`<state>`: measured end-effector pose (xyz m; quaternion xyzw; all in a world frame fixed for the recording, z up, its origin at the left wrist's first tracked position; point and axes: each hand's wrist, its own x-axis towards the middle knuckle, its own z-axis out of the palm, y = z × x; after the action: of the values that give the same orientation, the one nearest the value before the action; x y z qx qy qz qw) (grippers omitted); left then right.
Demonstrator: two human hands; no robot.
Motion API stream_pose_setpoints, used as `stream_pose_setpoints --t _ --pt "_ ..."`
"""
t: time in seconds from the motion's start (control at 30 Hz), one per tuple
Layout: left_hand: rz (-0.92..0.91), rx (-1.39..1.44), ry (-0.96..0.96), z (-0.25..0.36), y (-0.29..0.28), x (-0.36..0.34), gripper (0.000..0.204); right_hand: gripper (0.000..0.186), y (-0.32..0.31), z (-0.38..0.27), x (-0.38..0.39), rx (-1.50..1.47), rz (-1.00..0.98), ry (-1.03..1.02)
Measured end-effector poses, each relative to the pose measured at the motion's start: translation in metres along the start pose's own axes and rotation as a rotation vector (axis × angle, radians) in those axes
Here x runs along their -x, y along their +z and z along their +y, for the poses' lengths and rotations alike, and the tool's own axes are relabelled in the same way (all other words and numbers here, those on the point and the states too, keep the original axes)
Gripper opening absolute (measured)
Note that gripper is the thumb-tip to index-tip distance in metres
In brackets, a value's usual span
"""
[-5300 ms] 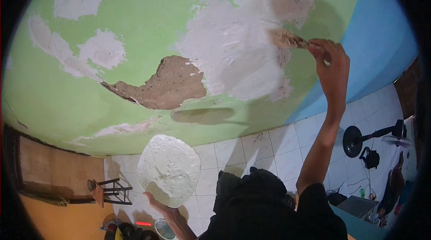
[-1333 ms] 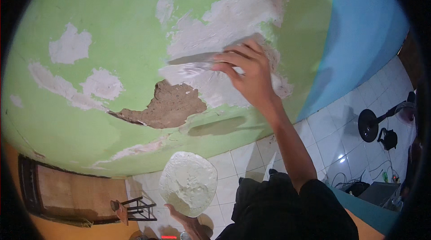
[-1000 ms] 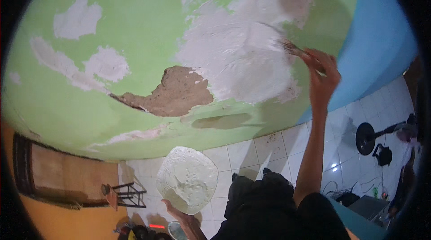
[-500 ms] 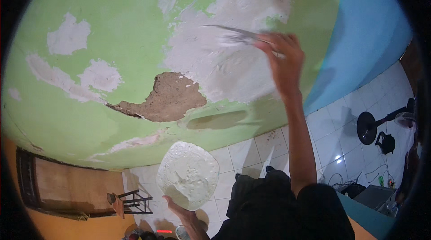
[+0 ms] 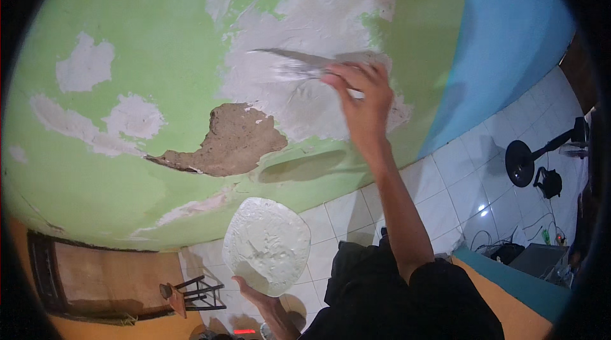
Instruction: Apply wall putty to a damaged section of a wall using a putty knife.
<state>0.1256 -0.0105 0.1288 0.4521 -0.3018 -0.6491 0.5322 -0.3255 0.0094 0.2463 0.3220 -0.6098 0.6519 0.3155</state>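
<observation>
My right hand (image 5: 364, 95) is closed around a putty knife (image 5: 296, 67), whose wide thin blade is smeared white and blurred by motion. The blade lies at a broad patch of white filler (image 5: 305, 107) on the green wall (image 5: 153, 15); whether it touches is hard to tell. Lower down, my left hand (image 5: 264, 305) supports a rounded board (image 5: 301, 228) coated with thick white paste (image 5: 264, 247). Its thumb shows at the board's near edge, while the other fingers are hidden underneath. A bare brown patch (image 5: 242, 139) of wall shows left of the filler.
Smaller white patches (image 5: 133, 117) dot the wall to the left, and a blue section (image 5: 503, 41) begins at right. On the tiled floor (image 5: 439, 203) stand a small stool (image 5: 194, 293) at left and a black fan (image 5: 520, 163) and kettle (image 5: 548, 183) at right.
My right hand has swept the putty knife leftward and slightly down over the filler. The board stays nearly in place in my left hand, while the whole view has shifted a little.
</observation>
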Motion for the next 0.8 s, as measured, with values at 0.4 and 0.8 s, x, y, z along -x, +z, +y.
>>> stream_pose_setpoints --t 0.4,0.8 --pt "-0.012 -0.011 -0.023 0.000 -0.020 -0.003 0.074 0.014 -0.025 0.013 0.027 -0.056 0.020 0.015" --pt "0.063 -0.063 0.018 0.004 -0.001 0.015 0.072 0.021 -0.106 0.045 -0.011 0.553 0.087 -0.064"
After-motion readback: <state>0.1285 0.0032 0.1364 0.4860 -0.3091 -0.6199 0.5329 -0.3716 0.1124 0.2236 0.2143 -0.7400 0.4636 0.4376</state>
